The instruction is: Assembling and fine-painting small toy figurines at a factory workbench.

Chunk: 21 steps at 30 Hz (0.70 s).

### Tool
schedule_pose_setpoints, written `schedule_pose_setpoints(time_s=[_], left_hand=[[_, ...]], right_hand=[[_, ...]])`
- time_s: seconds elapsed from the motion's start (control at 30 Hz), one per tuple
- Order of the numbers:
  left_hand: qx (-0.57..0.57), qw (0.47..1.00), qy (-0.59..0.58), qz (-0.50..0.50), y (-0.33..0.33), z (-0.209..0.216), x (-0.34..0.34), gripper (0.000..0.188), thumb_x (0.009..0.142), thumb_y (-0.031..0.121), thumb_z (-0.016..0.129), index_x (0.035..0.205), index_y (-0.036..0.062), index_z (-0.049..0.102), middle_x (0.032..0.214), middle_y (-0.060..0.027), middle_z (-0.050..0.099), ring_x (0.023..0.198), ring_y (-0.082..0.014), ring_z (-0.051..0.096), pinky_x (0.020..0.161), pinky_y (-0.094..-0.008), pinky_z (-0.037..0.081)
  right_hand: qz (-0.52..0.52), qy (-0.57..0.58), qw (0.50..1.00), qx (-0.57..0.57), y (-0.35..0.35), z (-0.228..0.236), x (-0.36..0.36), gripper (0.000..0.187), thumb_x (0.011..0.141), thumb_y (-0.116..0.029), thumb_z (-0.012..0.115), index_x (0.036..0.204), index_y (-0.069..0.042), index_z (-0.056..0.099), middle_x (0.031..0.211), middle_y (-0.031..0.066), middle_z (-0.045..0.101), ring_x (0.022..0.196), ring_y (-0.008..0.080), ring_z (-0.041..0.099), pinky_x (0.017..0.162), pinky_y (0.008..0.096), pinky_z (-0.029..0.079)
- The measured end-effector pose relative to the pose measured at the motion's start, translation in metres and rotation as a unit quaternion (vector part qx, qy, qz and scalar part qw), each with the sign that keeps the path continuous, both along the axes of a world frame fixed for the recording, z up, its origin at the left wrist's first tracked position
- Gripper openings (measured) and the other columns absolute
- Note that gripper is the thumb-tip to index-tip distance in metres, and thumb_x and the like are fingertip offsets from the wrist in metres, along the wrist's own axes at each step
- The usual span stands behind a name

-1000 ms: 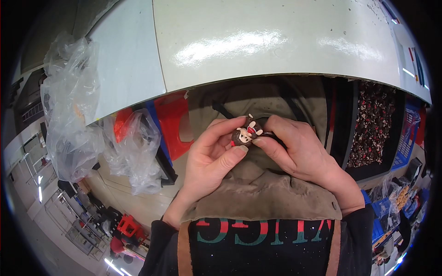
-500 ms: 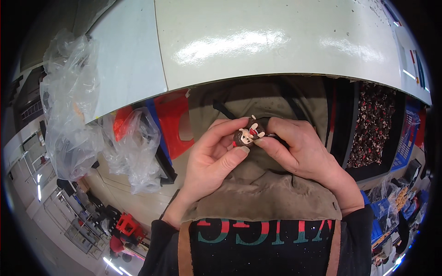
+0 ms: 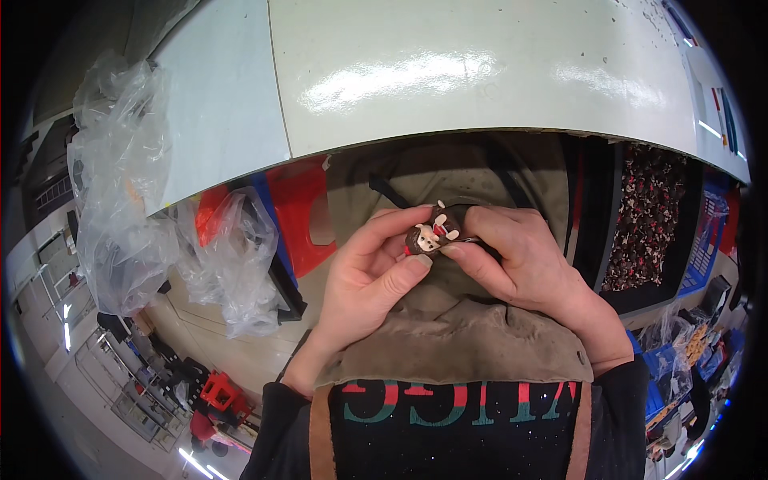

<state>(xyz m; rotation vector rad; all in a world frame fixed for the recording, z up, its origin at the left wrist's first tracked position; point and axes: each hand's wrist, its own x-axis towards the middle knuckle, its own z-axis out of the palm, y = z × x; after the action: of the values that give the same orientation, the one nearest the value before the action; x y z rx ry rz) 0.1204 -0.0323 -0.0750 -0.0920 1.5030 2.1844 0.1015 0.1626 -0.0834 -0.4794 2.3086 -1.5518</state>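
figurine (image 3: 433,234) pinched between left hand (image 3: 370,276), right hand (image 3: 524,260)

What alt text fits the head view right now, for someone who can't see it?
Both hands, left hand and right hand, pinch a small brown figurine with white and red details over a tan apron. A pale table lies ahead, clear plastic bags to the left.

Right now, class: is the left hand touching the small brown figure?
Touching. The head view shows the left hand with thumb and fingertips pressed against the small brown figure, no gap between them.
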Motion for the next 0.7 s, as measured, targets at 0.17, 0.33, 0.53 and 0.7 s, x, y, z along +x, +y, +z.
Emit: schedule_pose_setpoints(time_s=[0.17, 0.33, 0.53, 0.7], left_hand=[[0.02, 0.997, -0.074, 0.012, -0.0002, 0.0006, -0.0012, 0.043, 0.088, 0.012, 0.06, 0.126, 0.0, 0.044, 0.124, -0.0124, 0.051, 0.112, -0.0208, 0.052, 0.094, -0.0361, 0.044], [0.013, 0.997, -0.072, 0.01, 0.0008, 0.002, -0.002, 0.042, 0.089, 0.015, 0.059, 0.126, 0.0008, 0.045, 0.123, -0.0116, 0.052, 0.11, -0.0197, 0.053, 0.092, -0.0365, 0.046], [0.02, 0.996, -0.082, 0.023, 0.0021, 0.0012, -0.0016, 0.041, 0.088, 0.014, 0.06, 0.125, 0.0019, 0.046, 0.12, -0.0106, 0.054, 0.108, -0.0192, 0.054, 0.091, -0.0355, 0.046], [0.017, 0.997, -0.077, 0.026, 0.0021, -0.0007, -0.0015, 0.039, 0.087, 0.012, 0.06, 0.123, 0.002, 0.046, 0.12, -0.0105, 0.054, 0.108, -0.0189, 0.054, 0.091, -0.0351, 0.046]], right_hand=[[-0.024, -0.006, 1.0, -0.008, -0.0001, -0.0024, 0.0009, 0.02, 0.084, -0.018, 0.061, 0.076, -0.002, 0.051, 0.064, 0.0112, 0.05, 0.057, 0.0306, 0.051, 0.051, 0.0355, 0.039], [-0.026, -0.008, 1.0, 0.007, -0.001, -0.0021, 0.001, 0.02, 0.084, -0.018, 0.062, 0.079, -0.002, 0.052, 0.068, 0.0113, 0.052, 0.06, 0.0313, 0.052, 0.053, 0.0358, 0.04], [-0.035, -0.013, 0.999, 0.011, -0.0021, 0.0006, 0.001, 0.019, 0.084, -0.017, 0.062, 0.08, -0.002, 0.052, 0.069, 0.0117, 0.053, 0.061, 0.0312, 0.053, 0.054, 0.0362, 0.041], [-0.042, -0.012, 0.999, 0.021, -0.0028, 0.0026, 0.0018, 0.018, 0.084, -0.017, 0.062, 0.081, -0.002, 0.052, 0.07, 0.0118, 0.053, 0.061, 0.031, 0.054, 0.054, 0.0362, 0.041]])
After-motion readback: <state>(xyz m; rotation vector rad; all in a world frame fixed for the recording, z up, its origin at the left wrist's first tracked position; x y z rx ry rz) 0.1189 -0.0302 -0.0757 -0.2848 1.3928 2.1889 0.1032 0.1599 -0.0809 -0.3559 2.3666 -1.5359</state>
